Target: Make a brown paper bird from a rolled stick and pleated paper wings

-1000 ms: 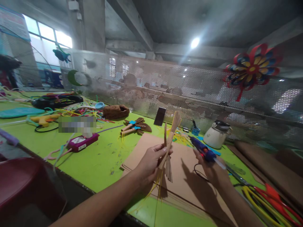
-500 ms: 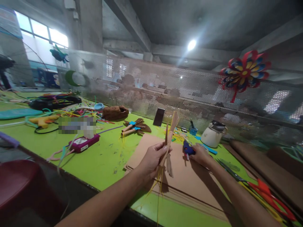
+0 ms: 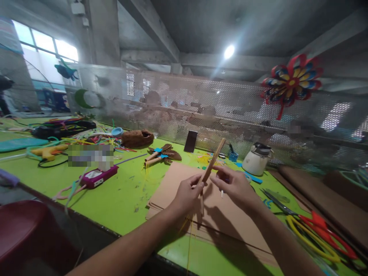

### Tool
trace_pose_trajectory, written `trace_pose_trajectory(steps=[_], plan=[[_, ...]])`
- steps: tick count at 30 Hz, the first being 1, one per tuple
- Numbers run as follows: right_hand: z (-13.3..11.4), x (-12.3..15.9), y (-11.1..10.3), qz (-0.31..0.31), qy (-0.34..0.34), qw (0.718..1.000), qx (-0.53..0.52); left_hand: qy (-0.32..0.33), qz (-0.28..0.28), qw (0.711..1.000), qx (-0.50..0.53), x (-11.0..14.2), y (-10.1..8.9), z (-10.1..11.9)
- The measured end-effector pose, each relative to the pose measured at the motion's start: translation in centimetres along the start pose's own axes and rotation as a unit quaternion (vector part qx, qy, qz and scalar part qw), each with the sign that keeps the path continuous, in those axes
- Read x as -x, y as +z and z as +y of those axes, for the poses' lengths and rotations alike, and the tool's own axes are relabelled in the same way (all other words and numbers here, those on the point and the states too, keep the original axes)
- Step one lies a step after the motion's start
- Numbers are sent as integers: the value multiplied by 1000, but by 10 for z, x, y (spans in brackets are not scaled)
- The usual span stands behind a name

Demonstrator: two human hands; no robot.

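My left hand (image 3: 186, 193) is closed on a bundle of thin tan strips (image 3: 213, 160) that stands tilted up to the right, with yellow strands trailing below it. My right hand (image 3: 234, 184) is just to the right, its fingers pinched close to the bundle; a small pale tip shows under it, and I cannot make out what it grips. Both hands hover above a stack of brown cardboard sheets (image 3: 230, 220) on the green table (image 3: 120, 195).
A finished brown and blue craft piece (image 3: 163, 152), a phone (image 3: 192, 141) and a white pot (image 3: 257, 162) lie beyond the cardboard. A pink box (image 3: 97, 176) and a yellow glue gun (image 3: 47, 151) are at left. Scissors (image 3: 277, 205) and coloured cords (image 3: 319, 237) lie at right. A perforated metal screen (image 3: 184, 107) backs the table.
My right hand let go of the blue glue gun, which is out of sight, and came up beside the bundle. The bundle's strips, splayed before, now look pressed together.
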State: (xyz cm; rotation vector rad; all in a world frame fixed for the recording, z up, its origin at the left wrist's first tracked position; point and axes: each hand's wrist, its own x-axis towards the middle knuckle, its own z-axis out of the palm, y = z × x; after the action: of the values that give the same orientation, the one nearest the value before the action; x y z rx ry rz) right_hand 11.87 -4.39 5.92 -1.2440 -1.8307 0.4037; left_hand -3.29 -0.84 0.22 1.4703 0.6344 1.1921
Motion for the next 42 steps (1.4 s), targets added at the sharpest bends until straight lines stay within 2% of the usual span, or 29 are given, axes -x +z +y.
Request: trace_pose_trajectory(steps=[3,6,10,14,17,21,27,32,38,42], plan=[[3,0,0,-46,26,995,-86,81,-4,990,-118,1,0,-5],[7,8,0,-48,10,990,-132,106,-2,979,-175,3,1,-7],[5,20,4,17,-94,994,-54,108,6,977,-186,3,2,-5],[5,27,13,91,-212,972,37,93,27,979,-180,3,0,-6],[6,30,20,124,-249,958,71,92,26,982,-161,4,-1,-6],[7,34,27,157,-262,946,103,118,29,980,-159,8,0,0],[8,38,31,165,-286,929,170,139,40,977,-153,11,1,5],[5,36,31,157,-310,918,192,103,29,987,-116,11,2,4],[4,34,28,230,-276,922,146,71,13,995,-63,11,3,9],[3,33,24,237,-270,925,123,59,7,996,-64,10,3,9]])
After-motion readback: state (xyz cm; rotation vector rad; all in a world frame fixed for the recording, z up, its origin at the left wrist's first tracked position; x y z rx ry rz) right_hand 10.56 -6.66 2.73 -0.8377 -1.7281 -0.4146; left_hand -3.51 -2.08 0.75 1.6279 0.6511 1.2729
